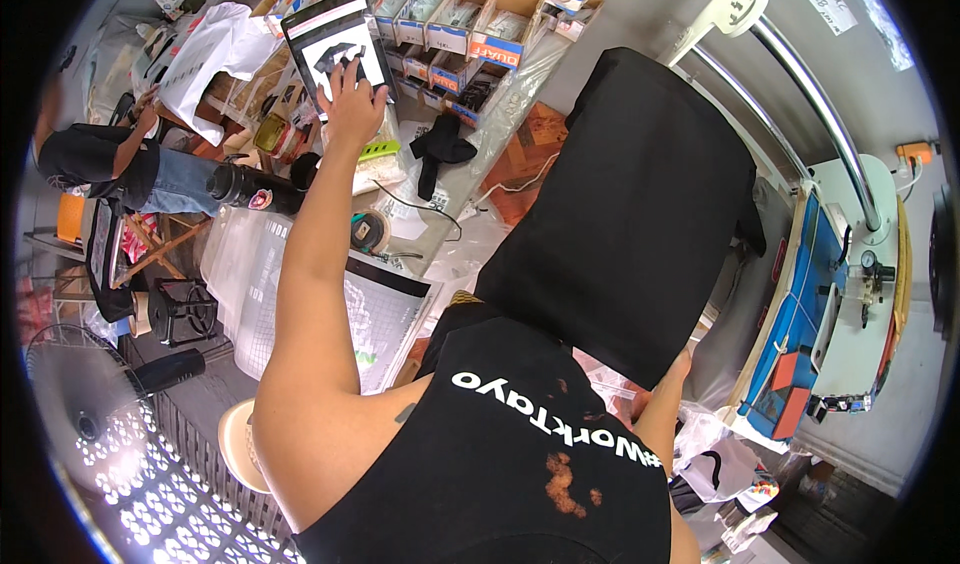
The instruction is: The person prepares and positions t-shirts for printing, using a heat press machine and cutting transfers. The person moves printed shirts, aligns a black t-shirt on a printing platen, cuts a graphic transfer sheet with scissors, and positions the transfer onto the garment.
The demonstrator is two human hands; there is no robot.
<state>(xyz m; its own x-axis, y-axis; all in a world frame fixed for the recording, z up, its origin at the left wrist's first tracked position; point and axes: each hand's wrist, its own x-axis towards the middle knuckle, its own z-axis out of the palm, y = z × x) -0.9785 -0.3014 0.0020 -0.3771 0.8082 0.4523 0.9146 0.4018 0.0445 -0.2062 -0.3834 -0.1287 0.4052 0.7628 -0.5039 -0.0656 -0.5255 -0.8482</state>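
My left hand (350, 104) reaches up to a tablet (304, 34) showing a dark shape on white, its fingers spread over the screen. My right hand (676, 366) is at the lower right edge of a large black cloth (620, 214) spread over a raised flat board, its fingers mostly hidden by the cloth. A small black cloth item (442, 149) lies on the worktable, right of my left forearm. A tape roll (370, 232) is lower down, beside that forearm.
Cardboard bins (500, 24) of bagged items line the back. A co-worker (120, 164) stands at left near a black bottle (245, 189). A fan (90, 424) is at lower left. A machine (860, 284) with curved metal tubes is at right. A cable (520, 179) hangs near the table.
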